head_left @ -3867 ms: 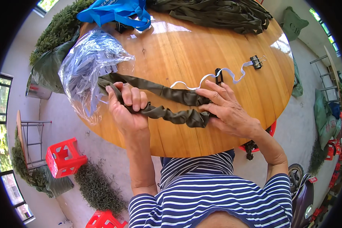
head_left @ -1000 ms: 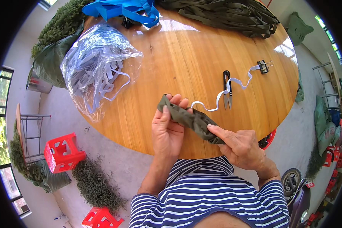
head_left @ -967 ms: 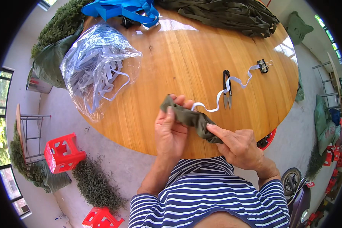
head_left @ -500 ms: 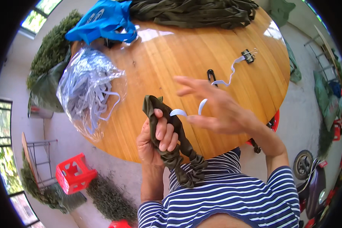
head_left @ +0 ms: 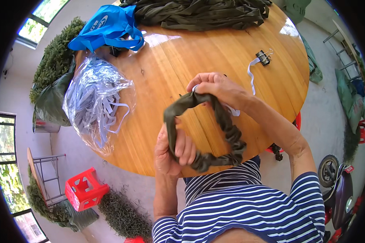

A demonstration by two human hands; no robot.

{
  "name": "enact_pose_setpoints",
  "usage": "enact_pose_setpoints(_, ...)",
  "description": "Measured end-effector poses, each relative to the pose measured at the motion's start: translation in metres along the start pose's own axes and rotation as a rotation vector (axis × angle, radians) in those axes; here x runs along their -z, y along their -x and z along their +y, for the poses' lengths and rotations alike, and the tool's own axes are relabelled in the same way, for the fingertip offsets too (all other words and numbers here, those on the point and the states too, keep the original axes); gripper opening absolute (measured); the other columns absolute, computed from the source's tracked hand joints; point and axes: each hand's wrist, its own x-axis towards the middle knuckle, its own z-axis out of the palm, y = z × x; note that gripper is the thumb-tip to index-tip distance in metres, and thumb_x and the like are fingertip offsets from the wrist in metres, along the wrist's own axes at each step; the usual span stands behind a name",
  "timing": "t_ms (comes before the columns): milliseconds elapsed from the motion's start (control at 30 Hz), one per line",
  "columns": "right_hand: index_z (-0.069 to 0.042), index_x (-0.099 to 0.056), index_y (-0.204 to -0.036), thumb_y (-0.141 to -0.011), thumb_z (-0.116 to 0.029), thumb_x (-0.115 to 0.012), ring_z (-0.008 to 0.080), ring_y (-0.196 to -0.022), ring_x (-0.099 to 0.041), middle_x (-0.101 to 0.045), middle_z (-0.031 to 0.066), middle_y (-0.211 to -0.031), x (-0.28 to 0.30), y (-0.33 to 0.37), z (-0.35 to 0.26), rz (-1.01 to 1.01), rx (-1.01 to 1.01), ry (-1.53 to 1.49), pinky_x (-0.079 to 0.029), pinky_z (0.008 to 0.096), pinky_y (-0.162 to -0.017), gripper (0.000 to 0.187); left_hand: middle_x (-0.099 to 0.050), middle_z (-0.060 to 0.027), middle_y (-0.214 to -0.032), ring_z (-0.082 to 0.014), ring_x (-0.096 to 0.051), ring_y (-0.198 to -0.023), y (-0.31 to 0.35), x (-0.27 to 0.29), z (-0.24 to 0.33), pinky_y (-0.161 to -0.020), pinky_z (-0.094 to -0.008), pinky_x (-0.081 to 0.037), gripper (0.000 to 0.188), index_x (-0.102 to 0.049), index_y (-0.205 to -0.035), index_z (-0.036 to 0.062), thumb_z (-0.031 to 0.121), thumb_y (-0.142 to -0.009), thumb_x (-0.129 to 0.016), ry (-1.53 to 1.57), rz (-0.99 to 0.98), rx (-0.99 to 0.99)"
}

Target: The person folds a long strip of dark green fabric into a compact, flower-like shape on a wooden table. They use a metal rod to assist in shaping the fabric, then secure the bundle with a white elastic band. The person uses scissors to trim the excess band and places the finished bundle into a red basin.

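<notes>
An olive-green gathered fabric tube (head_left: 227,117), curved into a ring, hangs between my hands over the near side of the table. My left hand (head_left: 172,150) is closed round its left side. At the top of the ring, my right hand (head_left: 219,87) pinches the fabric together with a white elastic band (head_left: 195,88). Below that hand, a piece of the elastic shows at the wrist. More white elastic runs across the table toward a black binder clip (head_left: 263,58). The right hand hides the middle of the elastic.
The round wooden table (head_left: 215,48) has a heap of olive fabric strips (head_left: 198,14) at its far edge. A blue bag (head_left: 107,30) and a clear plastic bag (head_left: 97,97) of white elastic lie on the left. A red stool (head_left: 85,189) stands on the floor at left.
My right hand has closed on the fabric and elastic at the top of the ring. The fabric has opened from a bunched loop into a wide ring. The black pin-like piece is now largely hidden.
</notes>
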Motion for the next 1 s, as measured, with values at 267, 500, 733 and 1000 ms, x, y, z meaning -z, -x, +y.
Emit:
enact_pose_setpoints(267,-0.005,-0.039,-0.129,-0.07,-0.013,-0.07,0.0216,-0.087,-0.057,-0.059,0.0113,-0.097,-0.044,0.085,-0.007,0.118,0.39,0.468,-0.043,0.0323,-0.078,0.067,-0.059,-0.0081,-0.1,-0.0235,-0.055,-0.098,-0.015,-0.005,-0.022,-0.087,-0.0372,-0.044,0.029,-0.043,-0.12,0.0073,0.022,-0.095,-0.039,0.102,0.434,-0.195)
enact_pose_setpoints(500,-0.003,-0.039,-0.129,-0.079,-0.005,-0.061,0.0288,-0.085,-0.059,-0.059,0.0134,-0.095,-0.058,0.093,0.025,0.188,0.372,0.867,-0.046,0.0347,-0.077,0.055,-0.055,-0.0092,-0.115,-0.0228,-0.052,-0.108,-0.021,-0.012,-0.032,-0.094,-0.0377,-0.043,0.03,-0.043,-0.121,0.0056,0.021,-0.096,-0.037,-0.136,0.43,-0.239)
enact_pose_setpoints(733,-0.003,-0.038,-0.13,-0.083,-0.006,-0.053,0.0236,-0.098,-0.059,-0.056,0.0156,-0.113,-0.031,0.086,0.012,0.056,0.243,0.471,-0.045,0.0319,-0.082,0.05,-0.057,-0.0079,-0.112,-0.0153,-0.056,-0.102,-0.001,0.0,-0.065,-0.09,-0.0305,-0.045,0.028,-0.047,-0.118,0.0023,0.011,-0.092,-0.048,-0.182,0.416,-0.167)
enact_pose_setpoints(1000,-0.006,-0.052,-0.116,-0.077,-0.008,-0.059,0.0255,-0.073,-0.063,-0.063,0.0111,-0.094,-0.03,0.083,0.017,0.07,0.221,0.707,-0.049,0.0322,-0.065,0.04,-0.051,-0.0103,-0.121,-0.0173,-0.051,-0.11,-0.001,-0.009,-0.048,-0.091,-0.0309,-0.043,0.04,-0.036,-0.128,0.0002,0.012,-0.092,-0.047,-0.351,0.451,0.013)
